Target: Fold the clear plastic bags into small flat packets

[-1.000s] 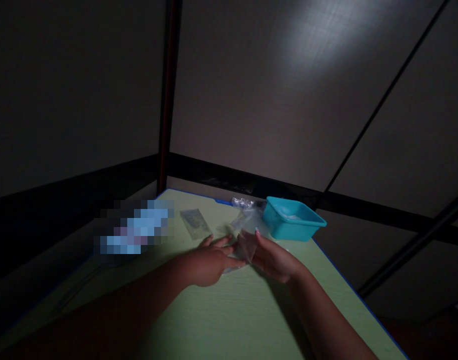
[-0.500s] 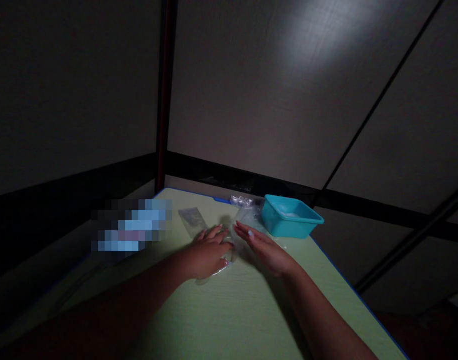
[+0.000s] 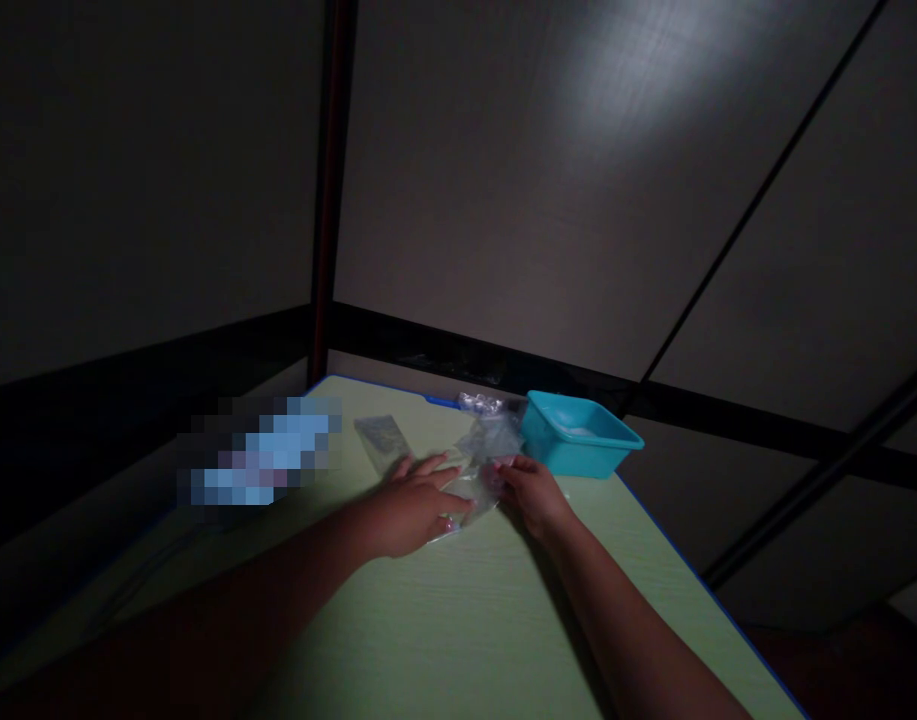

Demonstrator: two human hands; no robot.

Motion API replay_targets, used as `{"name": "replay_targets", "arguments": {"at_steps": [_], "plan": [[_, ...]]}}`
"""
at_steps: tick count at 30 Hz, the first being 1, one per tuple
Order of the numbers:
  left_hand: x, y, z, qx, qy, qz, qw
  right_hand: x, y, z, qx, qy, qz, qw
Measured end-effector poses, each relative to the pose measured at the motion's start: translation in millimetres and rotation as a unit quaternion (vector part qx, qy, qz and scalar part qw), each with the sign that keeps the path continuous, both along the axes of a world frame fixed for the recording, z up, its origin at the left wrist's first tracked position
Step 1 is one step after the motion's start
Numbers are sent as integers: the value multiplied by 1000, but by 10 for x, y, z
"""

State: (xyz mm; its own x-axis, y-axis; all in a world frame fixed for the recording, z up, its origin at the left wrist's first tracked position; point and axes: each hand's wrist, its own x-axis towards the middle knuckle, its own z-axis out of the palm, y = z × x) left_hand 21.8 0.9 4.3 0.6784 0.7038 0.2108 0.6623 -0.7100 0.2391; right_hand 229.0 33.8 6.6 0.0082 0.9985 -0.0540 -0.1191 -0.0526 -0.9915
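Note:
My left hand (image 3: 417, 505) lies with its fingers spread on a clear plastic bag (image 3: 465, 488) on the pale green table (image 3: 428, 620). At the bag's right side, the fingers of my right hand (image 3: 529, 490) are pinched together on the clear plastic. Beyond my left fingertips lies a flat clear packet (image 3: 383, 438). More crumpled clear plastic (image 3: 492, 437) is just past my right fingertips, beside the teal basket.
A teal basket (image 3: 582, 455) with something pale inside stands at the table's right edge. A blurred-out blue item (image 3: 270, 455) is at the left. Dark-framed wall panels (image 3: 488, 220) rise behind the table.
My right hand has gone from extended fingers to a pinch on the plastic, a little lower. The clear plastic has shifted and creased. My left hand stays spread in nearly the same spot.

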Motion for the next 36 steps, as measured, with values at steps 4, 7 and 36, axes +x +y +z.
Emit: {"name": "replay_targets", "arguments": {"at_steps": [4,7,36], "plan": [[19,22,19,7,-11,17,1000,8,40,-45,15,2,-33,999],[52,29,74,30,-46,49,997,8,39,-45,11,9,-45,999],[110,-124,211,49,-95,-89,990,25,5,-13,14,-22,-38,999]]}}
